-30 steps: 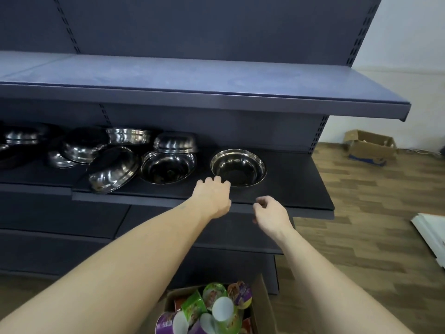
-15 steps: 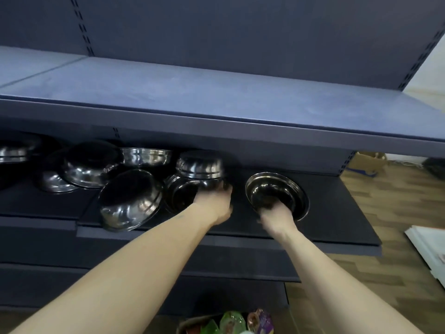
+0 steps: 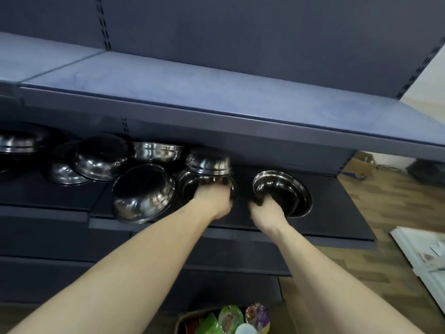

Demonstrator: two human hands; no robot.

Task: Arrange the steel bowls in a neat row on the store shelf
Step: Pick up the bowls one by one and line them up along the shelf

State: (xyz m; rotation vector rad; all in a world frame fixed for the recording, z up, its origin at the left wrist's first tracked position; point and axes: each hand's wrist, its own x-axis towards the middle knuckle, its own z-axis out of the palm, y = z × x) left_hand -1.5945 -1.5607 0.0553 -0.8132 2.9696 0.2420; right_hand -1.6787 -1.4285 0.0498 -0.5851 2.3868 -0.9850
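Note:
Several steel bowls lie jumbled on the dark middle shelf (image 3: 337,213). My left hand (image 3: 213,201) grips the near rim of an upright bowl (image 3: 187,186) that has an upturned bowl (image 3: 208,162) stacked behind it. My right hand (image 3: 267,210) grips the near rim of a separate upright bowl (image 3: 289,191) standing alone to the right; its left edge looks lifted. A tilted bowl (image 3: 143,192) leans at the shelf's front edge, left of my left hand. More bowls (image 3: 101,160) lie further left in shadow.
A blue shelf (image 3: 216,92) overhangs the bowls closely. An open cardboard box of colourful packets (image 3: 231,319) sits on the floor below my arms. Another cardboard box (image 3: 358,165) and white boards (image 3: 423,256) lie on the wooden floor to the right.
Both hands reached forward from the shelf's front edge onto two bowls and took hold of their rims. The camera moved closer and lower toward the shelf.

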